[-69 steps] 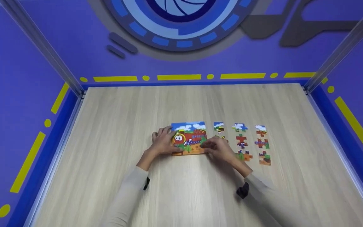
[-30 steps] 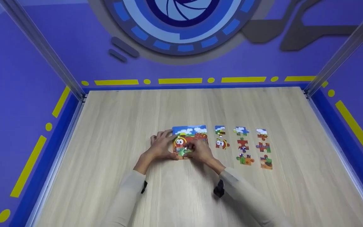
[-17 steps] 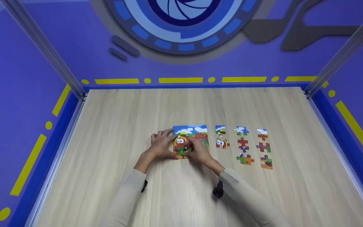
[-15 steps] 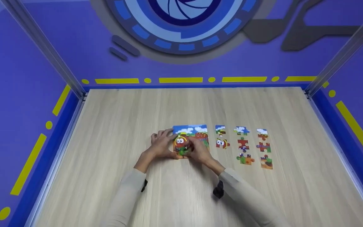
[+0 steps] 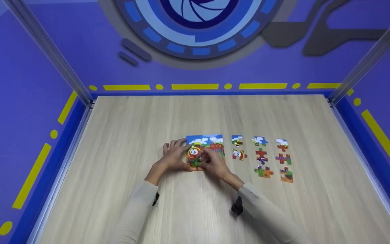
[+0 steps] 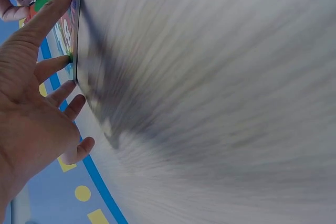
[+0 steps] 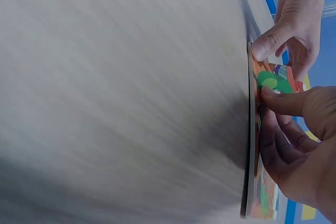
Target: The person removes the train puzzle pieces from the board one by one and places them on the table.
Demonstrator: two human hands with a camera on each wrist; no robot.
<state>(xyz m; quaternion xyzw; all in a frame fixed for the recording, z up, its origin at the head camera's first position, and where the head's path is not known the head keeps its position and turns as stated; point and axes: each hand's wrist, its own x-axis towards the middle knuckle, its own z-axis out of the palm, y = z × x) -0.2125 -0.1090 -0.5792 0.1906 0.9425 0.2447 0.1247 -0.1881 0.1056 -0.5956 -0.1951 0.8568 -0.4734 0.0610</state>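
A puzzle board [image 5: 208, 139] with a cartoon caterpillar picture lies flat on the table. My left hand [image 5: 173, 158] rests at its left side; in the left wrist view the thumb [image 6: 50, 17] lies along the front edge and other fingertips touch the far part and corner. My right hand [image 5: 215, 164] is over the board's front middle. Between its thumb and fingers it pinches a green and orange jigsaw piece [image 7: 275, 81], at or just above the board's front-left part. Fingers partly hide the piece, so its seating cannot be told.
Right of the board, loose jigsaw pieces lie in three columns: a face piece [image 5: 238, 155] in the nearest column, a red piece [image 5: 261, 156] in the middle one, a cactus piece [image 5: 286, 174] in the far one. Blue walls [image 5: 195, 76] enclose the wooden table [image 5: 147, 115].
My right hand has moved left from the board's right edge to its front-left part, carrying the piece. Lately it has barely shifted. My left hand has stayed at the left side.
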